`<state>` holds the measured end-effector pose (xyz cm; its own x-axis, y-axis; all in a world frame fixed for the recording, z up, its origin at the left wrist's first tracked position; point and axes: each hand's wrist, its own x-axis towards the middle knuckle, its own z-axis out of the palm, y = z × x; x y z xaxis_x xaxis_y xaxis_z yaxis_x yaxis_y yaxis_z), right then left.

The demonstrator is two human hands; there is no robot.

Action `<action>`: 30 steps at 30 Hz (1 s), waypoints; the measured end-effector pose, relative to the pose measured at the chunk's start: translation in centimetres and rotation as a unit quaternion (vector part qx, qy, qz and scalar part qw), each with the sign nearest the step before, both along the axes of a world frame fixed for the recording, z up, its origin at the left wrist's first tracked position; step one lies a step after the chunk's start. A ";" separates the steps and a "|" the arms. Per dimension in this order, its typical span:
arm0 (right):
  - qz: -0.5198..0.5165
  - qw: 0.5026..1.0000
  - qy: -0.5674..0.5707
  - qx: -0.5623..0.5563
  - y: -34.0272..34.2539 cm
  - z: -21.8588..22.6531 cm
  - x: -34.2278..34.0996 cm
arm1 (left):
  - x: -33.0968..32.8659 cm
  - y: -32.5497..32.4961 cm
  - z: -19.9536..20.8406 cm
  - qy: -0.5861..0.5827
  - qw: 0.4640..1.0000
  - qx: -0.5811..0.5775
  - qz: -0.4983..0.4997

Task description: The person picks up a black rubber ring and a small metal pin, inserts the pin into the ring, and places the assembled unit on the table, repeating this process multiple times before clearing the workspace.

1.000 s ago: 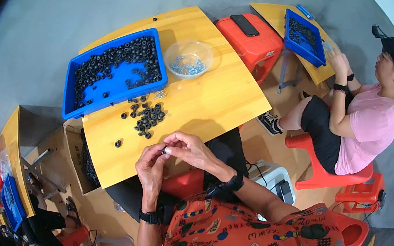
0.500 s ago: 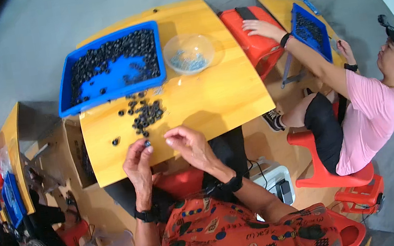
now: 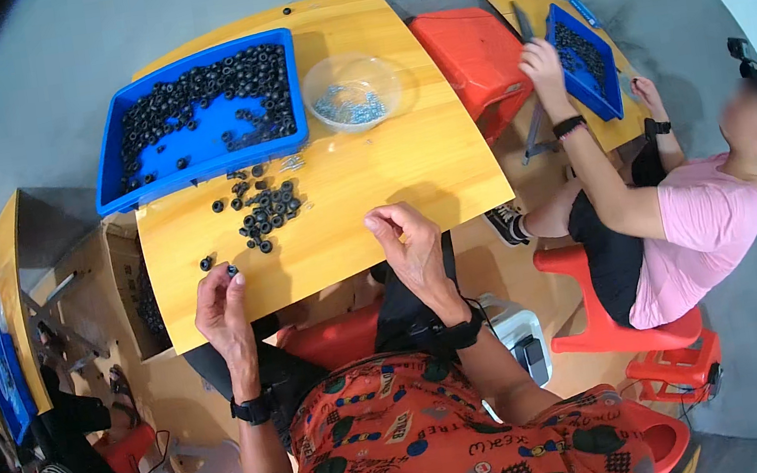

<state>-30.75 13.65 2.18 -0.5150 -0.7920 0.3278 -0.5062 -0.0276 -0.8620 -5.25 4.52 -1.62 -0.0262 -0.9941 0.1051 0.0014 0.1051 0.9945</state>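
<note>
Near the table's front edge, my left hand [image 3: 224,311] pinches a small black ring-shaped part [image 3: 232,271] with a bluish spot in its middle. My right hand [image 3: 417,255] hovers over the tabletop further right, thumb and forefinger closed together; whatever they may hold is too small to make out. Beyond my left hand lies a loose pile of black ring-shaped parts [image 3: 269,209], with a single one [image 3: 206,263] just by my fingers. A few small silvery pieces [image 3: 293,162] sit next to the pile.
A blue tray [image 3: 201,179] of black parts and a clear bowl [image 3: 351,95] of small silvery-blue pieces stand on the yellow table [image 3: 345,275]. To the right, a seated person [image 3: 696,221] works at another table with a blue tray [image 3: 586,62]. A red stool [image 3: 475,63] stands between.
My hands have drawn apart, the right one moving rightward and the left one still pinching the part. The person at right has lifted a hand off the red stool, now with a dark flat object.
</note>
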 end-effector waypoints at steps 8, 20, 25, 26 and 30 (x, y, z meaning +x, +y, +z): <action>-0.041 0.998 0.050 -0.001 2.4 -1.3 -0.9 | -0.3 0.6 0.4 -0.152 0.983 -0.103 -0.025; 0.046 0.996 0.069 0.023 -1.0 -0.8 1.2 | -0.2 0.2 1.2 -0.106 0.991 -0.083 0.031; 0.069 0.992 0.106 0.030 -4.0 -1.3 2.9 | -0.6 0.5 0.8 -0.049 0.997 -0.061 0.025; 0.072 0.991 0.106 0.032 -4.3 -1.0 3.0 | -0.7 0.4 0.7 -0.050 0.997 -0.059 0.027; 0.102 0.992 0.062 0.031 -5.3 -0.2 3.8 | -0.8 0.3 0.4 -0.026 0.998 -0.042 0.023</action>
<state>-26.94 8.39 2.03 -0.3009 -0.8962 0.3261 -0.5974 -0.0894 -0.7970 -6.07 4.79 -1.20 0.0124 -0.9820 0.1887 -0.0571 0.1877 0.9806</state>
